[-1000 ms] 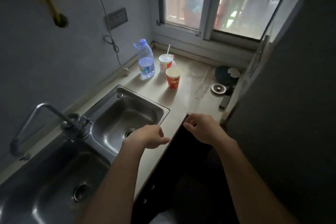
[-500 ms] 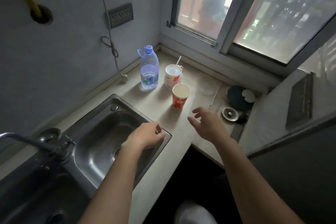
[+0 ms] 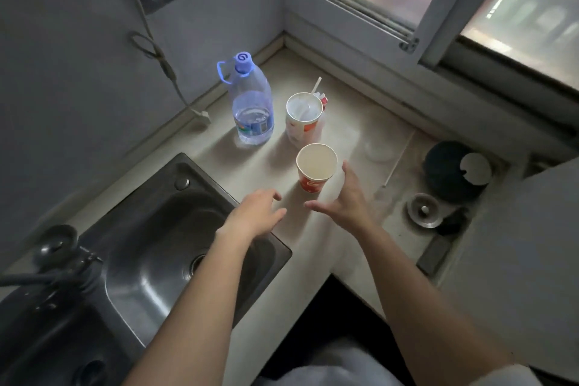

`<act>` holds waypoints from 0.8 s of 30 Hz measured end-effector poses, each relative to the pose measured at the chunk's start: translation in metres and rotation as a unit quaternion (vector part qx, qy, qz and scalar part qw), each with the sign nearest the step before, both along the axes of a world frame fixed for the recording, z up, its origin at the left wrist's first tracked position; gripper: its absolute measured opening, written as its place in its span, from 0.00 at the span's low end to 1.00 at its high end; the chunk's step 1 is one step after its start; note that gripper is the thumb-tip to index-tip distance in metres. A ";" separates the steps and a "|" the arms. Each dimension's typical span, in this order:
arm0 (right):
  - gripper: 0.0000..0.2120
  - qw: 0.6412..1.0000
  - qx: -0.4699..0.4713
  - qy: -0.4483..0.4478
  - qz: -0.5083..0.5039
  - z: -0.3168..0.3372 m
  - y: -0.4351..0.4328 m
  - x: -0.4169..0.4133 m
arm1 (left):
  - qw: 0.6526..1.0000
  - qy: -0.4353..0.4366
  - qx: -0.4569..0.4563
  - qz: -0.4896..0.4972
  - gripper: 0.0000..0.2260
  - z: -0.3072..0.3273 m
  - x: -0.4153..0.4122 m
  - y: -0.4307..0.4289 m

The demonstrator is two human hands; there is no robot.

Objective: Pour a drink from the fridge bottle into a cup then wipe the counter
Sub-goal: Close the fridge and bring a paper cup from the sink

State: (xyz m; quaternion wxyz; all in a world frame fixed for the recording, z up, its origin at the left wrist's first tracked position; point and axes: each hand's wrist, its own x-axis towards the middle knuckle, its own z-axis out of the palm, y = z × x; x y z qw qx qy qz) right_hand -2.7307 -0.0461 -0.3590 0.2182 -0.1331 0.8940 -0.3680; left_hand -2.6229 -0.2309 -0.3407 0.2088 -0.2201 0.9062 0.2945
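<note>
Cup [image 3: 315, 168]: light, crushable paper, probably empty; we hold its mid-wall gently.
Left hand [image 3: 255, 215], right hand [image 3: 346, 204]: grips spread, empty.

Faucet [image 3: 61, 262] is blurred, cut off at left edge.

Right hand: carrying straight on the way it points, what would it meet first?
Probably the red paper cup, just ahead of the right hand, between its spread thumb and fingers; depth is unclear.
</note>
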 end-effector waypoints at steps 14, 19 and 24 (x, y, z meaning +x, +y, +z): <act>0.29 0.970 -0.230 0.014 -0.074 0.017 -0.037 -0.027 | 0.991 0.135 -0.006 0.005 0.24 0.005 -0.005 0.001; 0.27 0.961 -0.275 0.015 0.005 0.066 -0.062 -0.017 | 0.964 0.261 -0.018 0.047 0.28 0.051 0.007 -0.009; 0.28 0.945 -0.314 0.026 0.089 0.105 -0.101 0.020 | 0.923 0.367 -0.027 0.115 0.29 0.090 0.057 -0.031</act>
